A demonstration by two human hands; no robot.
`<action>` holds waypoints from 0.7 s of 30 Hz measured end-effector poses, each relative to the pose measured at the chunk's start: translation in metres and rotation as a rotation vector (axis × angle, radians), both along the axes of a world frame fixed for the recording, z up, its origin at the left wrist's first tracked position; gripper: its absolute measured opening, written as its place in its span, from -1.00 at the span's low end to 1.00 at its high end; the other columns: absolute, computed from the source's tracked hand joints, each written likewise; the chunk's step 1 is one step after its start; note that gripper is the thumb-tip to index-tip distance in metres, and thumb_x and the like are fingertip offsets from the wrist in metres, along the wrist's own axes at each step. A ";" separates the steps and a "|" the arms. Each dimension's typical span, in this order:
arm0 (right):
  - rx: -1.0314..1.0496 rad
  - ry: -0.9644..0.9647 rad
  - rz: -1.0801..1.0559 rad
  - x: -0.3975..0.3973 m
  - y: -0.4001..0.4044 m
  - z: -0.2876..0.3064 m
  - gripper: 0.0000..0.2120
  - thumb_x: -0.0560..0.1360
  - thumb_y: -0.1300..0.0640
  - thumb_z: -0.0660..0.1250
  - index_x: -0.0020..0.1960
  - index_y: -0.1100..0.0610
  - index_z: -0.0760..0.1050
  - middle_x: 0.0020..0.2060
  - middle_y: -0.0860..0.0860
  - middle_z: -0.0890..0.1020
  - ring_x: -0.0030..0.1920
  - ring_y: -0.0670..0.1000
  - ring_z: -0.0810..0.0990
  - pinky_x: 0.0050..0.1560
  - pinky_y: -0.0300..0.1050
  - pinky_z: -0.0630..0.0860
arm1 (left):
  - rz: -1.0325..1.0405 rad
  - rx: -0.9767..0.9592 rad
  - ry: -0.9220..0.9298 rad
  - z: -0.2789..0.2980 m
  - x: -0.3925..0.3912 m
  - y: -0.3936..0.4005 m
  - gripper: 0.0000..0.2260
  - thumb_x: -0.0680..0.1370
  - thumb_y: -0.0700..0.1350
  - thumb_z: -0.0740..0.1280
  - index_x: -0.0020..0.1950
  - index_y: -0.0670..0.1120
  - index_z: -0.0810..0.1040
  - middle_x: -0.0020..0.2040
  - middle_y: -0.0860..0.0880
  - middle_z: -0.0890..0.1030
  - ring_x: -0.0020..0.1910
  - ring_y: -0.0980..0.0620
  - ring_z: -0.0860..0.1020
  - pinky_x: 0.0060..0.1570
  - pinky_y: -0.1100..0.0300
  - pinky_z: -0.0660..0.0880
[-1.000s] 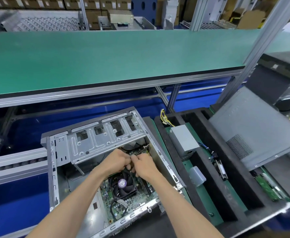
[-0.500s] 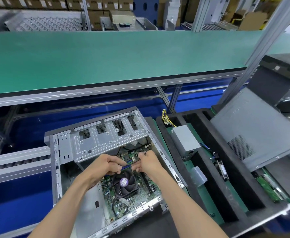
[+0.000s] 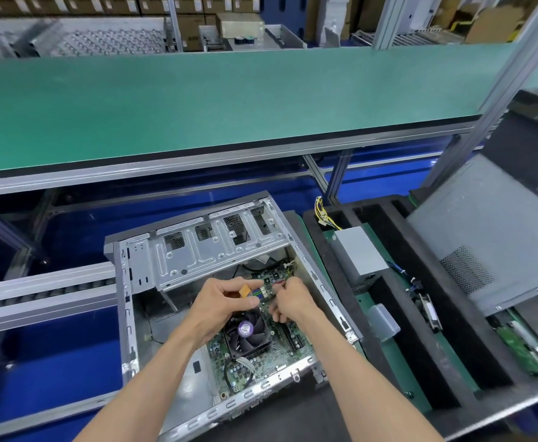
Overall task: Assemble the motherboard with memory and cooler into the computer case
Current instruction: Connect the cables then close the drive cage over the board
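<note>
- Head view: your left hand pinches a small orange connector; right hand fingers curl on thin wires.
- Bare steel case lies open, long axis running away rightward; green motherboard with round black cooler lies flat inside.

**A computer assembly line on a factory floor**

A long green-matted surface on an aluminium frame runs across the view, with a roller conveyor below it at the left. An opened computer case lies on the line beside a black foam tray that holds parts in slots, among them a grey power supply. Behind the surface stand stacked cardboard boxes and more roller racks.
</note>
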State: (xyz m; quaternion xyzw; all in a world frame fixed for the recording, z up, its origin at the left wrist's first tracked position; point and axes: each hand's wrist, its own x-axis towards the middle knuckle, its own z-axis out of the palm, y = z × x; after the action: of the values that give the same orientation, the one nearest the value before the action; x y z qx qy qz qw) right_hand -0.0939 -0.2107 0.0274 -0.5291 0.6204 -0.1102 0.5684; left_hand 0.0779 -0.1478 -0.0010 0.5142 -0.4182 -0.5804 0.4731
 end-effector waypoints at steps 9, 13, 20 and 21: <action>0.243 -0.443 -0.011 0.005 -0.002 0.003 -0.78 0.54 0.43 0.27 0.17 0.47 0.45 -0.22 0.25 0.66 -0.31 0.10 0.64 -0.29 -0.12 0.54 | -0.095 -0.135 -0.070 0.013 -0.003 0.003 -0.64 0.42 0.03 0.57 0.16 -0.06 0.71 -0.06 0.00 0.64 0.02 0.06 0.62 0.13 0.22 0.51; 0.241 -0.483 -0.045 0.004 -0.004 0.002 -0.94 0.56 0.43 0.28 0.02 0.41 0.48 -0.21 0.24 0.67 -0.28 0.08 0.65 -0.11 -0.07 0.58 | -0.100 -0.151 -0.094 0.016 -0.004 0.004 -0.64 0.40 0.04 0.58 0.14 -0.05 0.71 -0.07 -0.02 0.65 0.03 0.02 0.63 0.18 0.12 0.54; 0.219 -0.481 -0.028 0.003 -0.004 0.000 -0.82 0.58 0.41 0.27 0.15 0.46 0.51 -0.18 0.24 0.66 -0.26 0.08 0.65 -0.15 -0.13 0.60 | -0.068 -0.172 -0.053 0.016 -0.003 0.003 -0.65 0.40 0.01 0.58 0.14 -0.06 0.72 -0.05 -0.07 0.64 0.06 -0.06 0.62 0.19 0.09 0.54; 0.219 -0.483 -0.027 0.003 -0.004 0.001 -0.82 0.58 0.40 0.27 0.14 0.46 0.52 -0.18 0.24 0.66 -0.25 0.07 0.65 -0.14 -0.14 0.60 | -0.066 -0.173 -0.052 0.016 -0.003 0.003 -0.66 0.40 0.01 0.58 0.14 -0.05 0.72 -0.05 -0.08 0.64 0.05 -0.05 0.62 0.18 0.10 0.54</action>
State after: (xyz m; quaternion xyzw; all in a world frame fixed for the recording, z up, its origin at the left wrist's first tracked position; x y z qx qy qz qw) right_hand -0.0910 -0.2146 0.0280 -0.4144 0.4820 -0.1730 0.7524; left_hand 0.0748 -0.1453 0.0147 0.4722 -0.4955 -0.5439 0.4854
